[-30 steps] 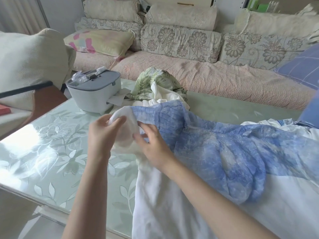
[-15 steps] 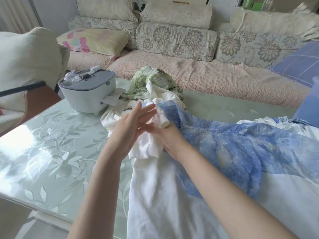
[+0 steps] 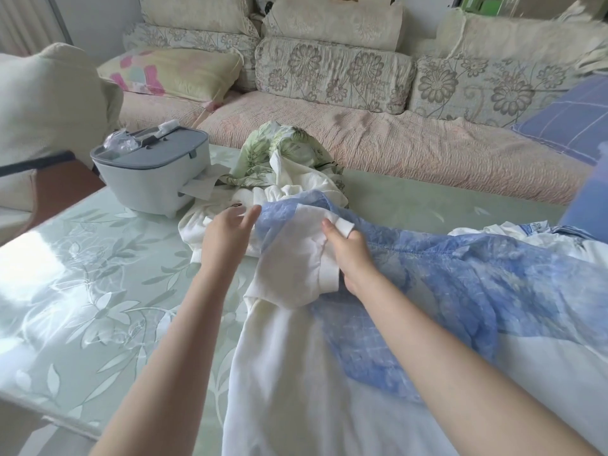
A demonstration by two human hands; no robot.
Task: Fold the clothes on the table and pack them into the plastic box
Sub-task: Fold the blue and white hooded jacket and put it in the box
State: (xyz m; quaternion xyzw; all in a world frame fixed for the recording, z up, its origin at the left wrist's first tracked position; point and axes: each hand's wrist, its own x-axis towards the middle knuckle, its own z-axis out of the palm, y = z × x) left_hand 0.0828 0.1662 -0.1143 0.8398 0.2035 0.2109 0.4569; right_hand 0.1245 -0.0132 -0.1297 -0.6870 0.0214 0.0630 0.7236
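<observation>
White garment [image 3: 289, 373] is laid near-centre on the surface [image 3: 82, 274], with its lower part draped over the near edge. Its sleeve [image 3: 292, 261] is bunched between the grips, and a fold of it is pinched by the right grip [image 3: 348, 258]. Left grip [image 3: 227, 235] is spread, nothing held. Blue garment [image 3: 460, 278] is overlapped on the right. Risks: blue fabric gets dragged into the fold; the fingertip pinch is lost under tension; the overhang's weight on the glossy surface slides everything off.
</observation>
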